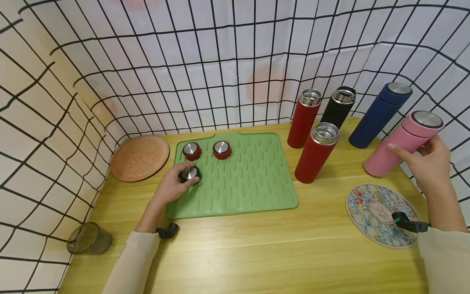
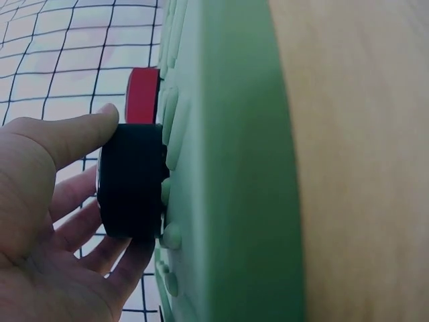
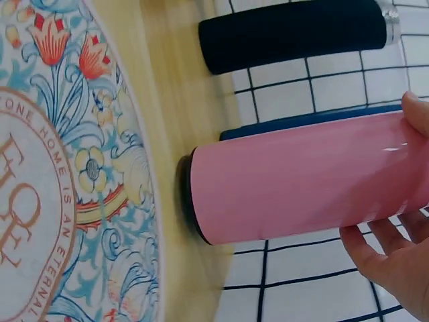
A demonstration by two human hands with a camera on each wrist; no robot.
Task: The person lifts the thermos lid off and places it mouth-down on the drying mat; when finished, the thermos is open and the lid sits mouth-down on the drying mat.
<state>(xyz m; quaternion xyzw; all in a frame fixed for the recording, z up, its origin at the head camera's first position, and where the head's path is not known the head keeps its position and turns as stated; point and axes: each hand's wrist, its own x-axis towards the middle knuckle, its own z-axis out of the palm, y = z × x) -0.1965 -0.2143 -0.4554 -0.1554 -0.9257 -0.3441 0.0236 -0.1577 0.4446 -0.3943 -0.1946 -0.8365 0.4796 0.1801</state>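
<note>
Currently, the left hand (image 1: 175, 179) is pinching a black lid (image 1: 189, 173) between thumb and fingers at the left part of a green ridged mat (image 1: 253, 183). The right hand (image 1: 429, 161), well apart from it, is gripping a capped pink bottle (image 1: 398, 141) at the right of the workspace. Behind the black lid, a left red lid (image 1: 191, 151) and a right red lid (image 1: 221, 150) are resting on the mat.

Between mat and pink bottle, a front red bottle (image 1: 315, 157), a rear red bottle (image 1: 302, 122) and a black bottle (image 1: 335, 110) are standing uncapped; a capped navy bottle (image 1: 378, 116) is standing beside them. A wood-grain table (image 1: 235, 253) is supporting everything, including a floral round mat (image 1: 367, 220), an orange-brown disc (image 1: 139, 159) and a tinted glass (image 1: 89, 241). A black-gridded white partition (image 1: 176, 90) is enclosing the table.

The left wrist view is showing the black lid's side wall; the right wrist view is revealing the pink bottle's dark base rim and cutting off its top. Base contact with the table is remaining unclear. The front red bottle is partly hiding the black bottle's lower body.
</note>
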